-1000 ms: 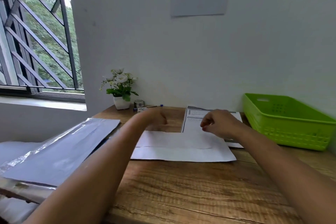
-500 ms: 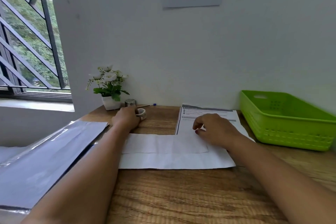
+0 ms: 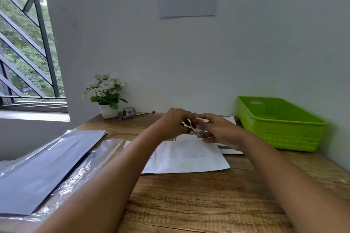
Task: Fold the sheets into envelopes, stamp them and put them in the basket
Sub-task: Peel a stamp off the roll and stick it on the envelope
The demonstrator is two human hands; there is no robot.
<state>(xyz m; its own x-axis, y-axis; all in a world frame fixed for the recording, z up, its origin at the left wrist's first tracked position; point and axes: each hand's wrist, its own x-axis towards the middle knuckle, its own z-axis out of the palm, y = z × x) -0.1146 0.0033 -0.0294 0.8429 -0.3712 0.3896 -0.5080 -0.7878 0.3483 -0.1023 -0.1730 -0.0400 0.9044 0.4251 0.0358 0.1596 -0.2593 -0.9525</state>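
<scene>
Your two hands meet in the air above the middle of the wooden surface (image 3: 189, 204), just over the far edge of the folded white sheet (image 3: 189, 159). Your right hand (image 3: 221, 132) has its thumb and fingers curled round a small whitish roll (image 3: 199, 131), which is blurred, so you cannot tell whether it is tape or stickers. Your left hand (image 3: 176, 123) is closed up close against it, its fingers pinching a loose strip (image 3: 186, 125) that runs off the roll. The folded sheet lies flat on the surface beneath your hands, with one flap turned over its upper part. A printed sheet (image 3: 230, 150) shows from under it on the right. The green basket (image 3: 280, 128) stands at the right end of the surface, against the wall and apart from the sheets. At the far left corner stands a pot of white flowers (image 3: 107, 98), with a second roll (image 3: 128, 111) just beside it and a pen (image 3: 132, 115) lying in front of that. A dark sheet in a shiny plastic sleeve (image 3: 47, 166) lies on the left.
</scene>
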